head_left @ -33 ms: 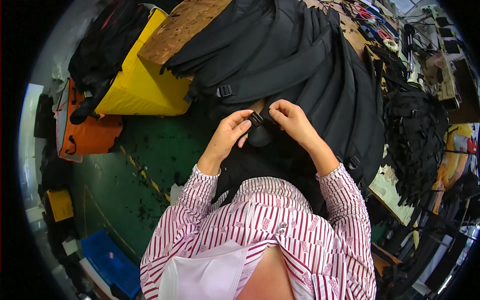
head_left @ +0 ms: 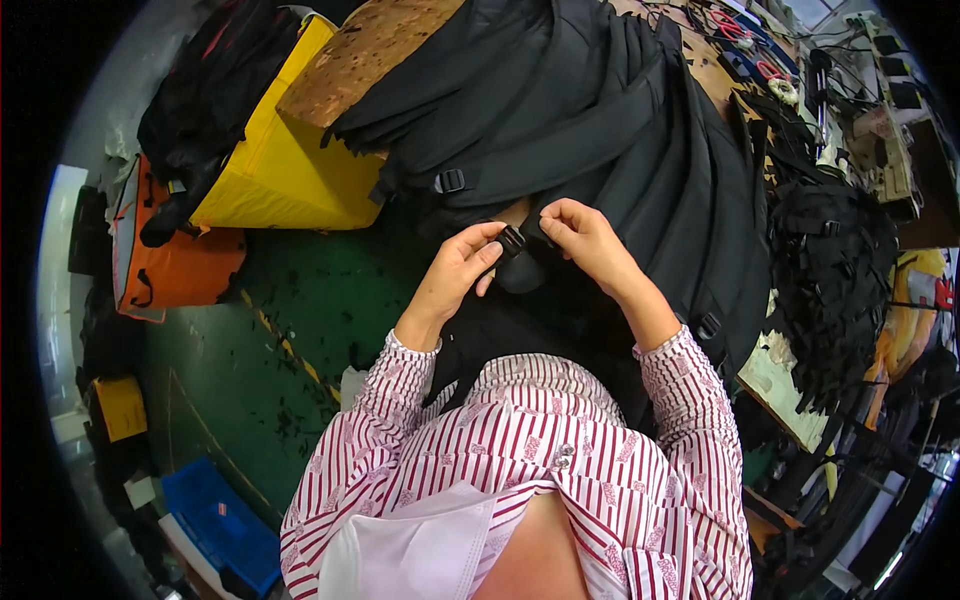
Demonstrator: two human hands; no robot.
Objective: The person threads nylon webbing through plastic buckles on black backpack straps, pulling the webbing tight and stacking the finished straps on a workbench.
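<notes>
Between thumb and fingers, my left hand (head_left: 462,272) grips a small black plastic buckle (head_left: 512,240). My right hand (head_left: 585,240) is just to its right, thumb and forefinger pinched on what looks like a black strap end (head_left: 537,235); exactly how it meets the buckle is too dark to tell. A rounded black fabric piece (head_left: 520,272) hangs below the buckle. Beyond both hands spreads a heap of long black padded shoulder straps (head_left: 590,140). One of them carries another black buckle (head_left: 450,181) on its near end.
A brown speckled board (head_left: 365,55) and a yellow bin (head_left: 290,175) stand at the far left, beside an orange bag (head_left: 180,270). A blue crate (head_left: 220,525) lies lower left on the green floor (head_left: 230,370). Black webbing with buckles (head_left: 830,270) piles up at the right.
</notes>
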